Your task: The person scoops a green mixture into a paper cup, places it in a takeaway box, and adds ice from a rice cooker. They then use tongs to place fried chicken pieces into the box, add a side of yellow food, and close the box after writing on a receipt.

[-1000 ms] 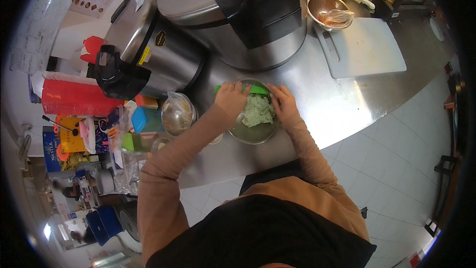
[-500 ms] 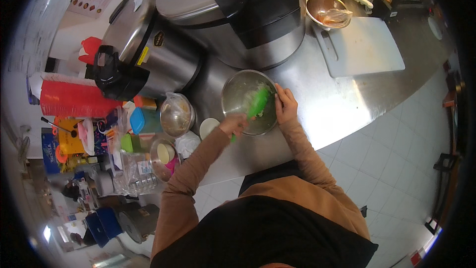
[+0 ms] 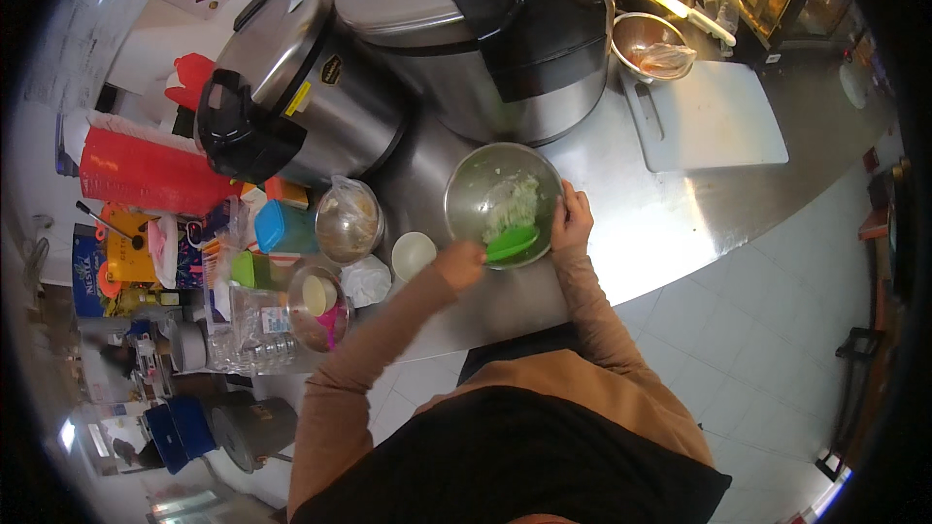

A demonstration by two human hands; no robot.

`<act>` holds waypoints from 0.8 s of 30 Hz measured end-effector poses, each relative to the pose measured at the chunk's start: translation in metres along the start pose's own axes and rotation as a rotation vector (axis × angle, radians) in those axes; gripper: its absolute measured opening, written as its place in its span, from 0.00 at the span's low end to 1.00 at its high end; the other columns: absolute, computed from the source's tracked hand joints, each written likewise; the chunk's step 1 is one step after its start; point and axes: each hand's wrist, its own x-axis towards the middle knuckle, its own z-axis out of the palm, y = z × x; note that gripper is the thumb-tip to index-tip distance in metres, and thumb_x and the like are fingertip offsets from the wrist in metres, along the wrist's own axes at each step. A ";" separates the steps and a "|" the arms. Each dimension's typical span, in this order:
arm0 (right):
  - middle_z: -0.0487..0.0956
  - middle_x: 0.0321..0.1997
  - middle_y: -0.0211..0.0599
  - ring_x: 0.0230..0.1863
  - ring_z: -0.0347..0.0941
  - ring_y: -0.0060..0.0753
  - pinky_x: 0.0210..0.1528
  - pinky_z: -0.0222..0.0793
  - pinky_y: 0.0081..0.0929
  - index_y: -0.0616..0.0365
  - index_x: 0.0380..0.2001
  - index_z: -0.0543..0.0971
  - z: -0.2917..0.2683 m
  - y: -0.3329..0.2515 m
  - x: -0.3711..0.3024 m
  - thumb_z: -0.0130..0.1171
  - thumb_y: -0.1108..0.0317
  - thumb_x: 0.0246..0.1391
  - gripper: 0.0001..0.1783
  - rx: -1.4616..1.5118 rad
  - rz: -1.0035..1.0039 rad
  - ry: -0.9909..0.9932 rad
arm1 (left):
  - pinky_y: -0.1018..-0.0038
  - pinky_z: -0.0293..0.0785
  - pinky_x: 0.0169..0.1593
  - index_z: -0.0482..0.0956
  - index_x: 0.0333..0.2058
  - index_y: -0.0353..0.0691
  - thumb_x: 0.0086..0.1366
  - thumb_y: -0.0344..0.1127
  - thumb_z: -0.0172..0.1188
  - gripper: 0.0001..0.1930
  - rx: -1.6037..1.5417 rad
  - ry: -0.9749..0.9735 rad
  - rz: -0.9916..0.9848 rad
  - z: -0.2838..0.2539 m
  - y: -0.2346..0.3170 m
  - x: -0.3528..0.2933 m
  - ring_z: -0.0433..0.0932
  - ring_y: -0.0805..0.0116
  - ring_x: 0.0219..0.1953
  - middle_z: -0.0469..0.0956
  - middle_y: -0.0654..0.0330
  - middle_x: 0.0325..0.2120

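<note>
My left hand (image 3: 460, 268) is closed around the handle of a green rice paddle (image 3: 512, 244). The paddle's broad blade lies inside a steel mixing bowl (image 3: 466, 176), low against its near side. Pale, lumpy food (image 3: 517, 198) that looks like rice is spread over the bowl's bottom and right part. On the bowl's right rim my right hand (image 3: 573, 220) is closed, with the fingers along the outside. A small white bowl (image 3: 414, 256) stands just left of the mixing bowl, near my left wrist.
Two large steel rice cookers (image 3: 388, 39) stand behind. To the right are a white cutting board (image 3: 714, 121) and a steel bowl (image 3: 649, 37) with a plastic bag. Left lie a bag-covered steel bowl (image 3: 347, 223), a crumpled white bag (image 3: 366, 281) and plastic containers (image 3: 283, 229). The steel counter (image 3: 670, 218) ends nearby.
My left hand has drawn the rice paddle from the bowl's upper right down to its near side, and the blade now lies flatter. My right hand keeps its hold on the rim.
</note>
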 end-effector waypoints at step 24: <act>0.65 0.24 0.34 0.23 0.62 0.23 0.26 0.59 0.17 0.62 0.44 0.72 -0.008 -0.038 0.017 0.47 0.77 0.50 0.16 0.060 -0.048 -0.139 | 0.63 0.70 0.37 0.67 0.50 0.45 0.53 0.30 0.49 0.22 0.677 -0.102 -0.035 -0.043 -0.001 0.004 0.76 0.55 0.34 0.75 0.51 0.30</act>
